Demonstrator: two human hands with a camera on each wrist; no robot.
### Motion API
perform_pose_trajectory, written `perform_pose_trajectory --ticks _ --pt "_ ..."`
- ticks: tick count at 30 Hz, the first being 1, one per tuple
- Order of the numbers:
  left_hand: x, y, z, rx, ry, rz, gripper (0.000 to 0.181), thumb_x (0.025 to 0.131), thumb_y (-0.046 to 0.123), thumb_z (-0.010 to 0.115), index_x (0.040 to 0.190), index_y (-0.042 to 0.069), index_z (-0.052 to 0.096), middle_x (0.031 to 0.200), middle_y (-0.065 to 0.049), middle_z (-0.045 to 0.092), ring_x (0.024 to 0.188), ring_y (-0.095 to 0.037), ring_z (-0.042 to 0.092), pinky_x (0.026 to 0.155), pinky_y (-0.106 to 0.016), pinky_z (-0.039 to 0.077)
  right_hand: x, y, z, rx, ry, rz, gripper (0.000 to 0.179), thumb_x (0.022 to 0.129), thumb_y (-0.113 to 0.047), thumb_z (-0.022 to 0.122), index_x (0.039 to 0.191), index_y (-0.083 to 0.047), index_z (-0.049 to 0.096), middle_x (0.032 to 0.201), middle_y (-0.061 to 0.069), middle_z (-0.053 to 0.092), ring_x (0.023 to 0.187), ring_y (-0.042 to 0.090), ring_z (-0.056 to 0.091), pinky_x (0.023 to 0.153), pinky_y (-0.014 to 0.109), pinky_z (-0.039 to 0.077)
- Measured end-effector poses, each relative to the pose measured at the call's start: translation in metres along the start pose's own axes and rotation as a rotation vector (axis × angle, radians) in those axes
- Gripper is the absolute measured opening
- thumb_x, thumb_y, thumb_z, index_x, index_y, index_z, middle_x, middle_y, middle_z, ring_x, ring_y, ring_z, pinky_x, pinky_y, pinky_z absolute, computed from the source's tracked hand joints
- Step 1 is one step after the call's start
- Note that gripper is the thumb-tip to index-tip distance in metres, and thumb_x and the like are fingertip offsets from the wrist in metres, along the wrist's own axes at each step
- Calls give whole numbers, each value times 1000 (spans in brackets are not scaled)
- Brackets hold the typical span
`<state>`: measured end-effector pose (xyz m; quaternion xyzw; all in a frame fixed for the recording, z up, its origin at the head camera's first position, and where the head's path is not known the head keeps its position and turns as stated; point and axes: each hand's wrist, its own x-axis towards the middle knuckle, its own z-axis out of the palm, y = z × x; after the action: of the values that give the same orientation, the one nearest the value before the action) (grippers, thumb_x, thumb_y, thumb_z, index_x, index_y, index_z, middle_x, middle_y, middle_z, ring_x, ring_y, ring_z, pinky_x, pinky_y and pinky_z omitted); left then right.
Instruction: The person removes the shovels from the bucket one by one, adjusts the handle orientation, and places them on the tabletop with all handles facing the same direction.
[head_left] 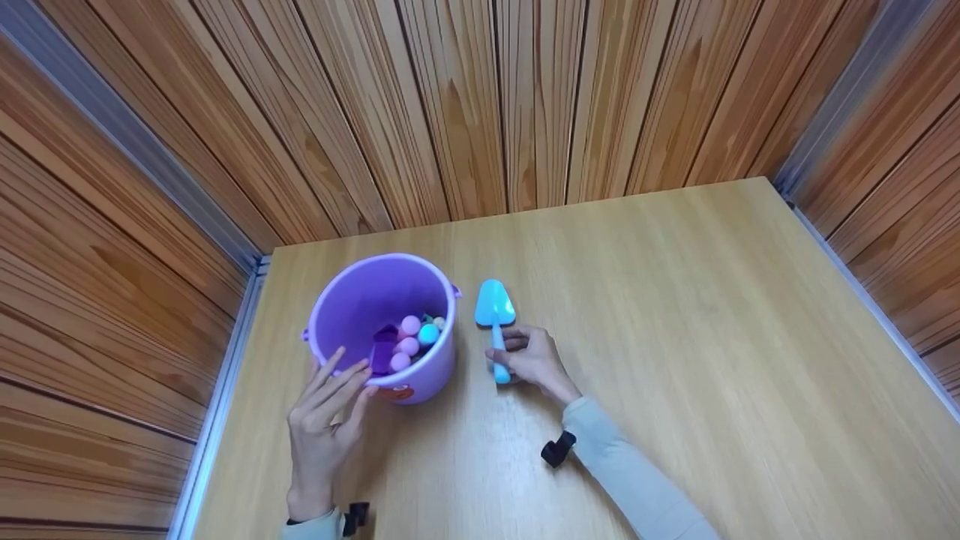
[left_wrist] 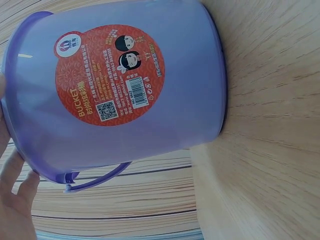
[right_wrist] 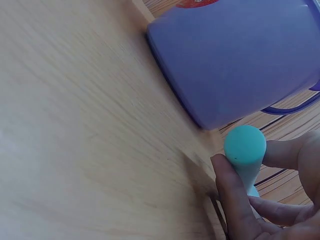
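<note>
A purple bucket [head_left: 431, 375] stands upright at the left of the table. Inside it lie several small balls, among them a pink ball [head_left: 410, 325] and a teal ball [head_left: 428, 334], beside a dark purple piece [head_left: 383, 351] whose kind I cannot tell. At the near rim, my left hand [head_left: 319, 424] holds the bucket, fingers over the edge and thumb outside. My right hand [head_left: 534, 360] grips a light blue toy shovel [head_left: 495, 304] by its handle, right of the bucket. The blade points away from me. The handle's round end [right_wrist: 245, 144] shows close up in the right wrist view.
The bucket's side bears a round red label [left_wrist: 110, 75], and its purple handle [left_wrist: 102, 179] hangs at the far side. Wood-panelled walls [head_left: 472, 112] close off the table [head_left: 675, 315] at the back and sides. Metal rails [head_left: 217, 405] run along the table's side edges.
</note>
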<state>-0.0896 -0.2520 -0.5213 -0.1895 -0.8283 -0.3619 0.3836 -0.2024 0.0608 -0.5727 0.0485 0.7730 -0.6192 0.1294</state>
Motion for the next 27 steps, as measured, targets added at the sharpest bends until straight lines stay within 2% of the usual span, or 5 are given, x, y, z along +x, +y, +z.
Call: perform_pose_trajectory --ticks 10,14,21,25,27 --pt "-1 0 1 1 -5 -11 40 84 0 88 121 13 82 123 -3 80 135 -34 66 128 -56 33 -2 -1 -2 -4 -34 39 39 91 -18 87 125 -5 74 111 12 73 95 24 73 70 33 66" --pt "0 -1 2 -14 6 19 32 86 5 87 118 9 83 121 -5 81 134 -36 66 127 -56 35 -3 -2 -4 -23 -34 22 37 90 -17 87 121 -4 75 108 12 74 93 23 73 70 32 66" --pt "-1 -1 0 -8 2 2 34 85 3 88 118 9 82 121 -4 81 134 -37 66 129 -51 34 -5 -5 -5 -168 -41 -20 33 90 -24 87 112 -3 74 94 8 70 81 18 68 63 26 60" --pt "0 0 0 2 -2 -9 41 79 -5 89 117 8 82 121 -4 81 133 -40 66 129 -51 34 -8 -5 -5 -223 -67 -9 29 93 -27 85 104 -4 70 87 7 70 70 17 69 58 28 62" --pt "-1 1 0 3 -7 -13 39 81 -5 88 117 7 82 122 -4 80 135 -39 65 129 -51 33 -9 -4 -5 -233 -76 2 27 94 -26 83 100 -5 68 84 8 71 66 17 71 56 30 63"
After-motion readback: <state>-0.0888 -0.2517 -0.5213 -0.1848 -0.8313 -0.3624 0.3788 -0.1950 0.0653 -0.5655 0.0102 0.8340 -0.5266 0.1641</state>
